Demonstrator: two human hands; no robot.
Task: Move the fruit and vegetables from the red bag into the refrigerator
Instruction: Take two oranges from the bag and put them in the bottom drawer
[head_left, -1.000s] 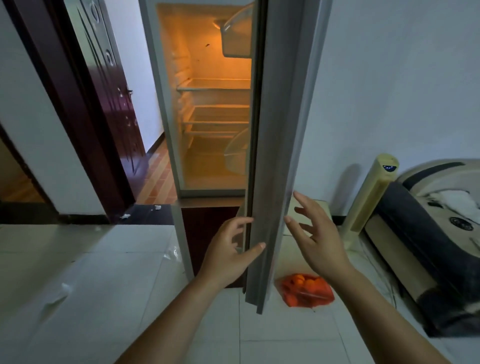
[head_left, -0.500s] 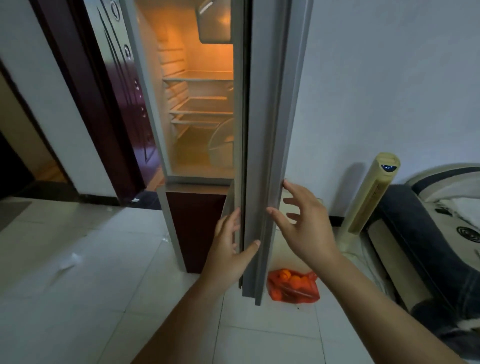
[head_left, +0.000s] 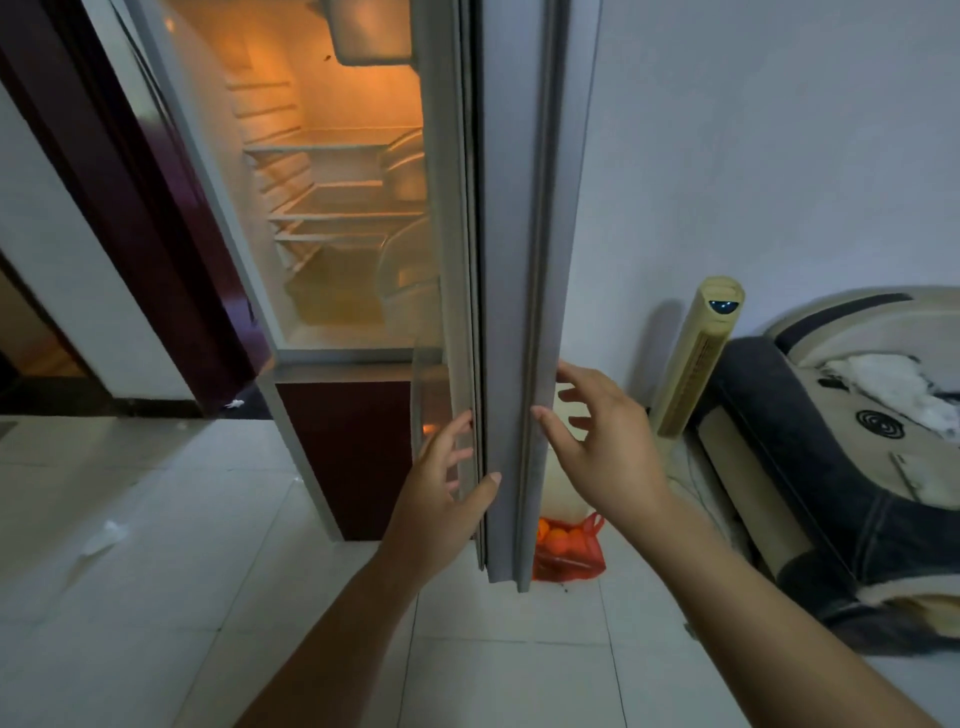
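Hands open, left hand (head_left: 441, 499) touching the door (head_left: 509, 312) edge, right hand (head_left: 602, 452) just beside it: swing the door fully wide to clear the bag (head_left: 571, 551) behind.

bag (head_left: 569, 551) on floor behind door (head_left: 511, 312) | refrigerator (head_left: 332, 208) left | fan (head_left: 696, 358) right

Left grip (head_left: 441, 501) and right grip (head_left: 605, 452) both reach forward, fingers spread and relaxed.
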